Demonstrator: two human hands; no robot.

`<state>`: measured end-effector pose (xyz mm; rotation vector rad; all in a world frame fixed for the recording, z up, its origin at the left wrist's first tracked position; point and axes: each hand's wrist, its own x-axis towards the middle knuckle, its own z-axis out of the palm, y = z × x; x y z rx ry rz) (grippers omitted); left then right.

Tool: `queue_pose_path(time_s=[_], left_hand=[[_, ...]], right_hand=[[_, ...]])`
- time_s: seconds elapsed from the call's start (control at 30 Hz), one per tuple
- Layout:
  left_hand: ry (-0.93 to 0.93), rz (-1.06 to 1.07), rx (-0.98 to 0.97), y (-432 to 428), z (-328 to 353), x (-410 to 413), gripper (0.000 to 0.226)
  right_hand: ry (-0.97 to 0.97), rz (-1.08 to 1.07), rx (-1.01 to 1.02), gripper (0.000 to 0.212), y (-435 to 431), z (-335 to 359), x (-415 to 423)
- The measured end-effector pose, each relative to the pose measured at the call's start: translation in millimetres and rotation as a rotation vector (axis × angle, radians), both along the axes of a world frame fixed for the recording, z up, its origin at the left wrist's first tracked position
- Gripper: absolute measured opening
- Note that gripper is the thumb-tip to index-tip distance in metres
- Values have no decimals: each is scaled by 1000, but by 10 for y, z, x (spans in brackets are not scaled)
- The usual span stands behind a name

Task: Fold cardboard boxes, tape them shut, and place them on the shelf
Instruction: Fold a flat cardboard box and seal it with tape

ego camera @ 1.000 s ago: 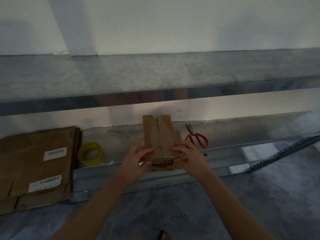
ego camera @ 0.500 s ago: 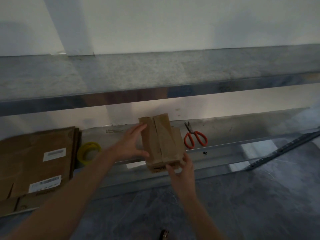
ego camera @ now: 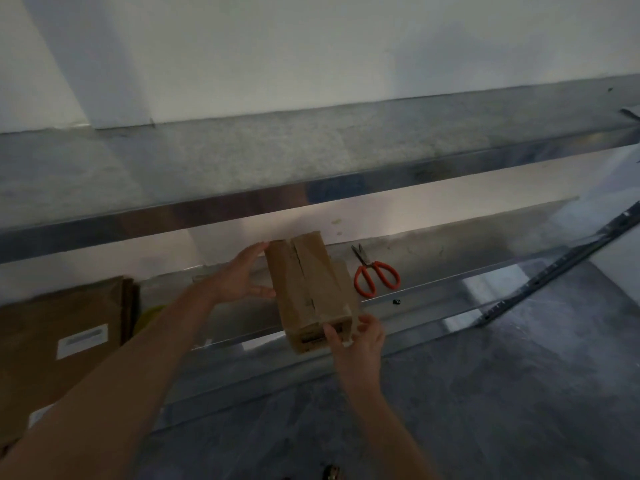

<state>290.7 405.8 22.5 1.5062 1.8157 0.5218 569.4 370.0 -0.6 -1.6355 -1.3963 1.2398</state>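
A small brown cardboard box (ego camera: 306, 289), taped along its top seam, is held over the lower metal shelf (ego camera: 433, 268). My left hand (ego camera: 239, 277) lies flat against the box's left side, fingers straight and thumb under its edge. My right hand (ego camera: 356, 336) grips the near end of the box, fingers curled round its lower right corner. An upper metal shelf (ego camera: 242, 168) runs across above the box and carries nothing in view.
Orange-handled scissors (ego camera: 375, 275) lie on the lower shelf right of the box. A stack of flat cardboard (ego camera: 59, 337) with white labels fills the shelf's left end, with a yellow tape roll (ego camera: 149, 315) partly hidden behind my left forearm. Dark floor lies below.
My left hand slid from the box top to its left side. My right hand dropped to the near end. The box tilted and rose slightly toward the shelf.
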Motion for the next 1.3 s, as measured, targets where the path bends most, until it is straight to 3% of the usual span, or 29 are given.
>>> queue_pose_path(time_s=[0.23,0.33,0.43,0.53,0.63,0.77,0.83,0.93,1.07,1.17,1.23,1.3], left_hand=[[-4,8,47,-112,-55,-1,107],[13,-22,48,-34,-13,-27,110],[91,48,97,-105,-30,16,105],[53,144,105,-404,-74,140,97],[-82,322,136,-800,-82,298,90],[-375,482,120,-1222,-57,528,88],[-463,491,126,-1352,-69,611,102],[-534,474,124,-1388,-86,622,129],[-331,268,88,-1166,64,536,104],[-48,278,64,-978,83,400,98],[-49,246,28,-913,87,346,95],[-129,236,24,-905,90,378,94]], right_hand=[[214,13,-33,54,-60,34,23],[223,71,-21,69,-99,36,50],[232,114,-15,96,-161,3,96],[271,183,18,117,-204,5,139],[308,183,49,97,-161,58,143],[141,98,145,58,13,95,36],[72,82,186,55,155,146,-38],[-93,211,157,72,370,251,-115],[-202,436,127,84,333,247,-174],[-105,245,138,97,195,165,-223],[33,80,20,97,114,136,-260],[178,48,-22,79,51,52,-306]])
